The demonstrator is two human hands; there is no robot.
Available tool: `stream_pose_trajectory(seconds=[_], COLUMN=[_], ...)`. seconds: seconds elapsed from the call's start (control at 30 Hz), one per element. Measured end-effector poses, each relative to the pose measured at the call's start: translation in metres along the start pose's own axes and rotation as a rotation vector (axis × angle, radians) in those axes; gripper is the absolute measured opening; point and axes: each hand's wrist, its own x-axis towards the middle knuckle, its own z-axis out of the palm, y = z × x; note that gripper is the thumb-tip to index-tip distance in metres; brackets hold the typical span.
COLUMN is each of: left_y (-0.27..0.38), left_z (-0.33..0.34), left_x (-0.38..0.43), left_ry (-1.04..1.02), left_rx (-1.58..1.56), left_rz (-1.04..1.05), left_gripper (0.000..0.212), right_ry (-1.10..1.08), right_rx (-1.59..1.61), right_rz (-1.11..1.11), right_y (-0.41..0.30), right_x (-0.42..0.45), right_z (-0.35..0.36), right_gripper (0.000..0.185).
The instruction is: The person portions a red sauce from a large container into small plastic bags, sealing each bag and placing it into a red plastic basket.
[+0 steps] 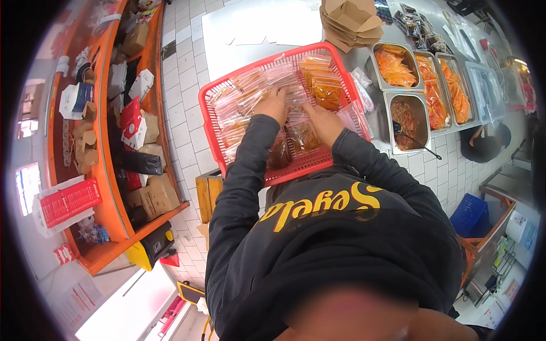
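A red plastic basket (308, 164) stands before me, filled with rows of small zip-lock bags. My left hand (273, 105) reaches in among the upright clear bags (239, 100), its fingertips on their top edges. Beside it, my right hand (326, 123) touches the top of a bag with brownish contents (303, 135). How firmly either hand grips is hidden by the plastic. Bags of orange-yellow sauce (324, 85) stack in the far right corner of the basket. A bag of dark contents (279, 153) leans near the close side.
Right of the basket sit steel pans of orange food in plastic (393, 66) and a pan of chopped mix (403, 113) with a black-handled utensil. Stacked cardboard trays (352, 21) stand behind. An orange shelf (106, 170) rises at left. Another person (486, 140) is at far right.
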Motion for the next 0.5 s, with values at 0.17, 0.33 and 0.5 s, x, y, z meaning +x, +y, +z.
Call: stream_pose_trajectory(seconds=[0.17, 0.33, 0.5], left_y=[0.005, -0.01, 0.001], left_z=[-0.001, 0.009, -0.018], left_x=[0.019, 0.03, 0.017], left_ry=[-0.045, -0.123, -0.028], left_rx=[0.052, 0.115, 0.046], left_rz=[-0.065, 0.008, -0.021], left_gripper=[0.046, 0.036, 0.023], right_ry=[0.089, 0.317, 0.124], right_rx=[-0.067, -0.176, 0.112], right_rz=[-0.112, -0.188, -0.003], right_y=[0.012, 0.015, 0.008], right_x=[0.01, 0.015, 0.025], right_z=[0.001, 0.009, 0.004], right_gripper=[0.031, 0.037, 0.032])
